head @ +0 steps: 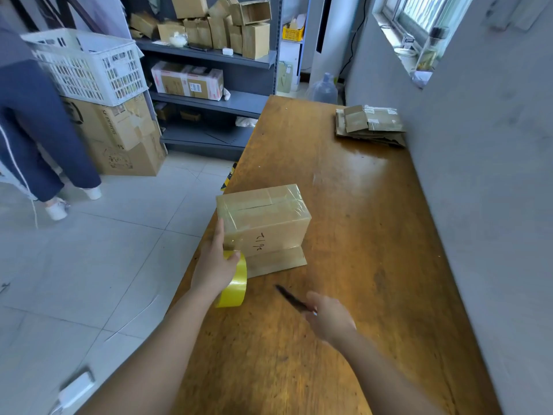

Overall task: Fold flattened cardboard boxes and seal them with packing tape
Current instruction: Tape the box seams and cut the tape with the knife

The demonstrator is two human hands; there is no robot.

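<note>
The taped cardboard box (266, 223) stands at the table's (359, 205) 9 o'clock edge. At its 7 o'clock the left hand (214, 265) grips the tape roll (236, 283); at 5 o'clock the right hand (329, 320) holds a dark blade (291, 298). Best to keep the tape taut and cut close.

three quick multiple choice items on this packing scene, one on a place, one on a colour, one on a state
1. Where does the stack of flattened boxes lie?
A. on the floor
B. at the table's far end, by the wall
C. on a shelf

2. What colour is the tape roll?
A. yellow
B. red
C. black

3. The right hand is
A. flat and empty
B. gripping a dark tool
C. resting on the box

Answers:
1. B: the stack rests on the table beside the grey wall.
2. A: the roll held by the left hand is yellow.
3. B: its fingers curl round the tool, above the tabletop.
</note>
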